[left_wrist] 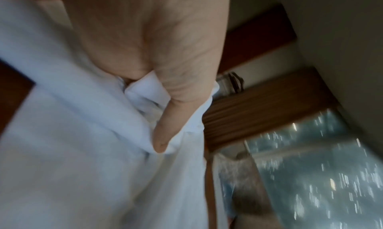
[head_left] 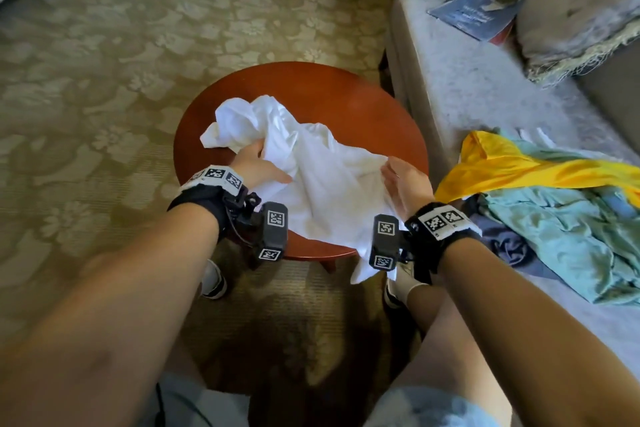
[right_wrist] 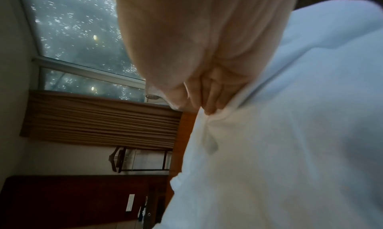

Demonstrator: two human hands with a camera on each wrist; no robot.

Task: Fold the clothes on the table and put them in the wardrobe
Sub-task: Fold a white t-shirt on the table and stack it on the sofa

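Observation:
A crumpled white garment lies across the round red-brown table, with one end hanging over the near edge. My left hand grips a bunch of the cloth on its left side; in the left wrist view the thumb and fingers pinch a fold of the white garment. My right hand holds the cloth on its right side; in the right wrist view its curled fingers gather the white garment.
A grey sofa stands right of the table, with a heap of yellow cloth, teal cloth and dark blue cloth on it, and a blue booklet farther back. Patterned carpet surrounds the table.

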